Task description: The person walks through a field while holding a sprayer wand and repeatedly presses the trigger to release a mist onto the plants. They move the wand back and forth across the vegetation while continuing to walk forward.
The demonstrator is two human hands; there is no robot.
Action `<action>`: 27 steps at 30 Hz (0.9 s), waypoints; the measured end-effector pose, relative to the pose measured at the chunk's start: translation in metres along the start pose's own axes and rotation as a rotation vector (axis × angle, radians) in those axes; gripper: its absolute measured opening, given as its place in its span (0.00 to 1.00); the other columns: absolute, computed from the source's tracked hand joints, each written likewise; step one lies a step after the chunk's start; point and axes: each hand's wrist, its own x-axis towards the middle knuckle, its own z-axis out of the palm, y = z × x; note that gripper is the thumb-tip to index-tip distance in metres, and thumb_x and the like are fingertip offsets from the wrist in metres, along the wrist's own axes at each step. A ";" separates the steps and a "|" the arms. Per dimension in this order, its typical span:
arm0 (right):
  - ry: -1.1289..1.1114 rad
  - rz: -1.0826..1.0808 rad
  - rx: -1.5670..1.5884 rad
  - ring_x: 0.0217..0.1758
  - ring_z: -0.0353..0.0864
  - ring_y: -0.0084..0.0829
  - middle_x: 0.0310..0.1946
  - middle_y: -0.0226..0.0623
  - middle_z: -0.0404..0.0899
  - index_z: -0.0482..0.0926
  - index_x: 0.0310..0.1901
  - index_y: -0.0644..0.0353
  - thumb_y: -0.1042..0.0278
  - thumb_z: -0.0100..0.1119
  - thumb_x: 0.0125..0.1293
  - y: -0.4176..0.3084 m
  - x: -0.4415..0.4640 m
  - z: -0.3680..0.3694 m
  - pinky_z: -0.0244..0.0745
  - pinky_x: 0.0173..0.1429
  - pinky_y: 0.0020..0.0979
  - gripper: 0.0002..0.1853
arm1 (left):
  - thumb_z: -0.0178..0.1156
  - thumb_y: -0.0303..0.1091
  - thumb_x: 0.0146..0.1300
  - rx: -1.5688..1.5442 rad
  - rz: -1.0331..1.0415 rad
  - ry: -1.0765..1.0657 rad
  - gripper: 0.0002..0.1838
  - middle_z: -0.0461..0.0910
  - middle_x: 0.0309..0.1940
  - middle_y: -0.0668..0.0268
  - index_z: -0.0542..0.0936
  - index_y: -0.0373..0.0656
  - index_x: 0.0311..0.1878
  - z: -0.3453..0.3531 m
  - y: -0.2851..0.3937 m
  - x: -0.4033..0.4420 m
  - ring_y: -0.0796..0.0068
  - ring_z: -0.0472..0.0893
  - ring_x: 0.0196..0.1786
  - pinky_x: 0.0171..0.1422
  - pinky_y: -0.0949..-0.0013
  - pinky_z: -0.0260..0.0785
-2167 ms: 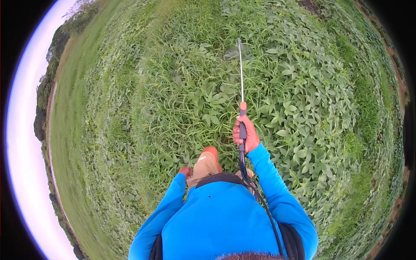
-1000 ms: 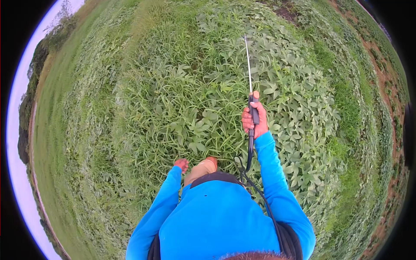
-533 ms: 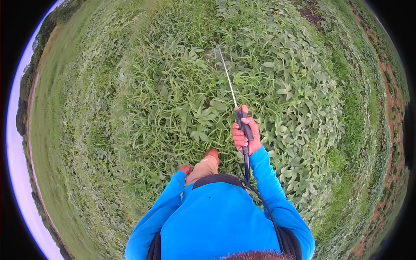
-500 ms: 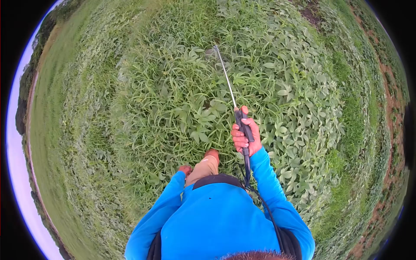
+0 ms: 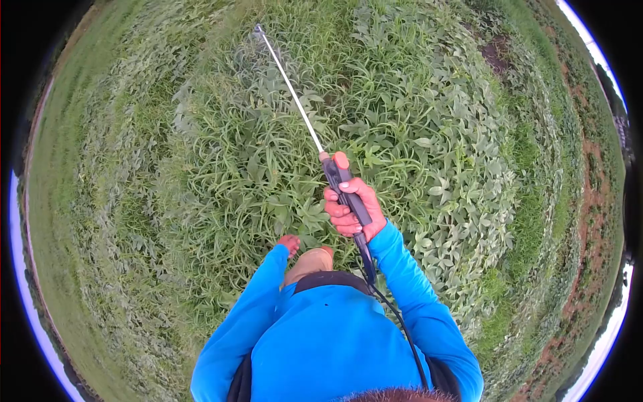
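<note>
My right hand (image 5: 355,208) is closed round the dark handle of a sprayer wand (image 5: 293,90), thumb on top and fingers wrapped beneath. An orange-red part sits at the front of the grip. The thin, pale lance points forward and left, its nozzle (image 5: 258,29) over leafy plants, with a faint haze of spray around the tip. From the handle, a black hose (image 5: 400,318) runs back along my right side. My left hand (image 5: 290,244) hangs low by my left thigh, apart from the wand. Its fingers look loosely bent and hold nothing that I can see.
Dense grass and broad-leaved plants (image 5: 462,194) surround my legs. Bare reddish soil (image 5: 589,194) shows in a strip at the right, and a dark soil patch (image 5: 495,53) lies ahead. Dark straps cross my sides. Open grass (image 5: 57,187) stretches along the far left.
The wand has swung left, its nozzle now farther forward and left. My right hand has shifted left with it. My left hand has come slightly forward.
</note>
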 end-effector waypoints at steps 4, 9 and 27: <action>0.045 0.018 -0.145 0.11 0.53 0.15 0.18 0.24 0.60 0.66 0.32 0.53 0.52 0.53 0.61 -0.049 0.033 0.024 0.53 0.10 0.19 0.14 | 0.52 0.47 0.66 -0.077 0.069 0.016 0.15 0.74 0.24 0.69 0.77 0.44 0.39 -0.012 0.059 0.022 0.81 0.69 0.20 0.18 0.72 0.60; 0.089 -0.026 -0.074 0.12 0.54 0.16 0.18 0.24 0.60 0.66 0.31 0.54 0.53 0.54 0.61 -0.079 0.045 0.030 0.53 0.10 0.19 0.14 | 0.51 0.48 0.67 0.032 0.108 0.068 0.15 0.75 0.24 0.71 0.77 0.46 0.39 -0.029 0.103 0.031 0.81 0.70 0.20 0.22 0.72 0.64; 0.402 -0.392 0.057 0.12 0.59 0.18 0.18 0.26 0.62 0.68 0.30 0.56 0.55 0.57 0.62 -0.077 -0.060 0.010 0.60 0.11 0.21 0.14 | 0.51 0.43 0.63 -0.081 -0.116 0.029 0.11 0.75 0.22 0.67 0.77 0.47 0.38 -0.040 0.070 0.034 0.73 0.71 0.18 0.20 0.66 0.64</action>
